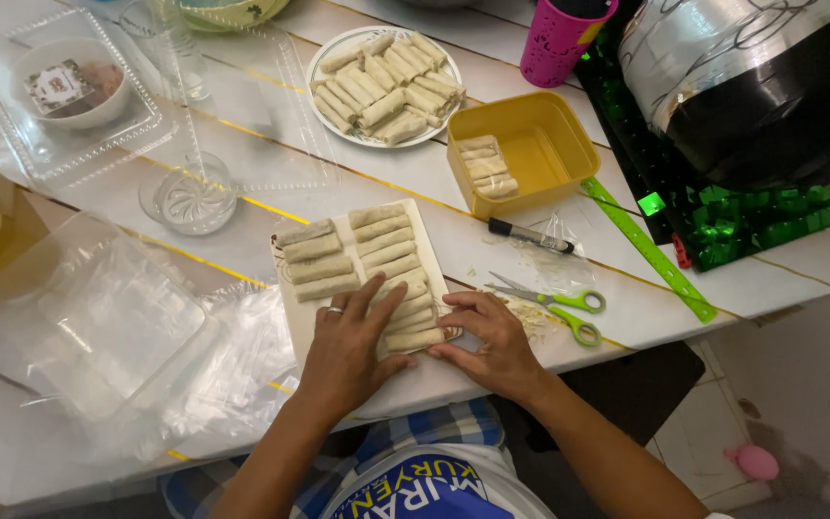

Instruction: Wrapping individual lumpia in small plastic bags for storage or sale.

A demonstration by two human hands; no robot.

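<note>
Nearest the camera, a blue checked cloth [405, 437] is seen at the person's lap, below both forearms. Just beyond it the left hand [350, 348] is laid flat, fingers spread and apart, on the near rolls of a white board [415, 384] resting on the worktop [770, 274]. The right hand [492, 341] is placed just beside it, fingers curled and pressed against the side of the nearest pale spring roll [413, 338]; nothing is clamped, the roll being only nudged between the two hands.

Beyond the fingertips, the other rolls on the board [353, 252] are lined up in two columns, touching one another. Just right of the right hand, green-handled scissors [559, 303] are lying open, with a black marker [530, 235] and a green ruler [647, 248] further out on that side. Left of the left hand, clear plastic sheets and trays [98, 317] are spread.

Further out, a yellow tub [554, 144] holds only a few rolls at its left end, and a white plate [324, 62] beyond it is heaped with many more.

As a judgement, the work looks partly done: the board is nearly filled, the tub is mostly unfilled, and the plateful is still to be handled.
</note>
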